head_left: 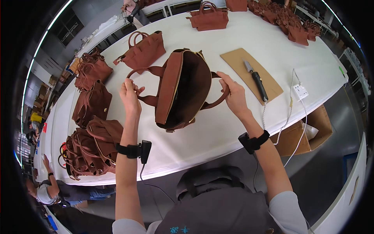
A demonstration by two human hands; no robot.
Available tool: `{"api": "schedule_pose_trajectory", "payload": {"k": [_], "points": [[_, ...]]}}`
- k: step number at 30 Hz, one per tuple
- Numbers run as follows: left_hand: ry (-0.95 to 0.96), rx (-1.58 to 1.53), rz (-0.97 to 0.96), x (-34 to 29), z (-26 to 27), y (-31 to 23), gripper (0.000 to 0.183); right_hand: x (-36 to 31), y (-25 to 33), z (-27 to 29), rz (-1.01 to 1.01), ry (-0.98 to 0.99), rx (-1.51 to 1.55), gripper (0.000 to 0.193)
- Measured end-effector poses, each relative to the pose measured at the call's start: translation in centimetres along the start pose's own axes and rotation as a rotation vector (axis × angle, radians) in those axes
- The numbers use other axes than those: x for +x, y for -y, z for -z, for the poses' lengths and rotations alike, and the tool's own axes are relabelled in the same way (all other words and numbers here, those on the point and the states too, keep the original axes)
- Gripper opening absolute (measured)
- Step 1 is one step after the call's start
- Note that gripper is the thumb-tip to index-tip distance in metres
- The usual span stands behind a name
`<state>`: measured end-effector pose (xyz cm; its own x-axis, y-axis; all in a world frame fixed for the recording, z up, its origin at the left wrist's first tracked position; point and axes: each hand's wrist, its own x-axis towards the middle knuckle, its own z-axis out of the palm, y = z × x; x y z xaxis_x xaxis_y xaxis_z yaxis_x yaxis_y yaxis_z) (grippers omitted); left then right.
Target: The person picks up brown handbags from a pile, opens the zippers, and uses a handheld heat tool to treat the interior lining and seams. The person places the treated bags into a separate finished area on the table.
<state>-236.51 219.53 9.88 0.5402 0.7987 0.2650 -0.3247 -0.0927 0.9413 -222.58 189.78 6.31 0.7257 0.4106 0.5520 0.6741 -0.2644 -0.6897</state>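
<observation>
A brown handbag (168,87) is held over the white table, its gold zipper undone and its dark inside facing up. My left hand (131,95) is closed round the handle on the bag's left side. On the other side, my right hand (233,93) grips the second handle, fingers wrapped over it. Both handles are drawn outward, away from the bag's mouth. Whether the bag's underside touches the table I cannot tell. Right of the bag, a black-handled tool with a flat grey blade-like head (257,81) lies on a brown board (237,58).
Several finished-looking brown handbags (92,103) line the table's left side, and one (143,50) stands behind my left hand. Another bag (209,17) and a heap of bags (286,22) are at the far side. A white power socket (300,92) with cords sits right, above a cardboard box (321,124).
</observation>
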Motion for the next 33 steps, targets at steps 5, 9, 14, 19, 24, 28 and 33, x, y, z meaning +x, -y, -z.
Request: {"api": "schedule_pose_trajectory", "payload": {"k": [5,9,14,19,24,28,33], "points": [[-0.076,0.035,0.048,-1.8,1.9,-0.2,0.029,3.2,3.5,0.1,-0.107,0.123,0.478,0.016],[0.037,0.951,-0.473,-3.2,1.3,-1.7,0.062,5.2,5.3,-1.0,-0.005,0.389,0.707,0.015],[0.795,1.164,-0.598,-5.4,-2.0,-4.8,0.078,5.6,10.2,-3.1,0.182,0.79,0.683,0.01],[0.795,1.075,-0.545,-5.4,-2.6,-3.4,0.055,6.2,12.7,-1.9,0.338,1.052,0.529,0.015],[0.373,0.862,-0.534,-6.5,-1.8,-2.7,0.028,5.9,13.6,3.5,0.352,0.271,0.279,0.013],[0.339,0.809,-0.562,-7.5,-2.2,-3.1,0.03,0.0,11.6,5.0,0.009,0.745,0.638,0.008],[0.484,1.043,-0.523,-9.9,-2.7,-1.4,0.04,-7.6,3.5,-2.6,0.058,0.799,-0.005,0.041]]}}
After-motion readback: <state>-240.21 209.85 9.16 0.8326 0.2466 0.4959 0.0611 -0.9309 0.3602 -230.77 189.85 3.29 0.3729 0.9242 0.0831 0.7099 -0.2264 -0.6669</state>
